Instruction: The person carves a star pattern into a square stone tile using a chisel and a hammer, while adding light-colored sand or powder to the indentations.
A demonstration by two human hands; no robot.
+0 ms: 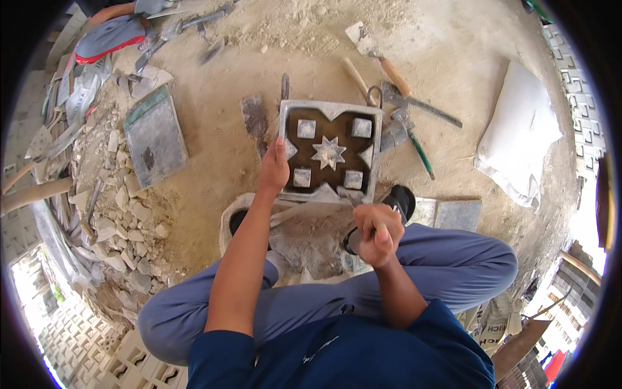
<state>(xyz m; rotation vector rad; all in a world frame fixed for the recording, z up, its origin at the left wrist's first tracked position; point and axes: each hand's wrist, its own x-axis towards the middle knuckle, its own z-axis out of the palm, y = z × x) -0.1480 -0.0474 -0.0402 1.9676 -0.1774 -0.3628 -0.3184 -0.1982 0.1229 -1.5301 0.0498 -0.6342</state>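
A square grey metal mould [332,111] stands in front of me, with an eight-pointed star in its middle, a square block towards each corner and pointed notches along its sides. My left hand [275,170] is closed on the mould's left edge, thumb up along the rim. My right hand [377,233] makes a fist around the handle of a small trowel [350,194]. The trowel's blade touches the mould's near edge, right of centre. Most of its handle is hidden by my fingers. Dark material shows in the gaps between the mould's raised shapes.
A flat grey slab [155,139] lies left, beside a heap of broken rubble [126,220]. Behind the mould's right side are a wooden-handled tool [395,76] and a green-handled one [421,155]. A white sack [518,136] lies right. Another person [113,39] sits far left.
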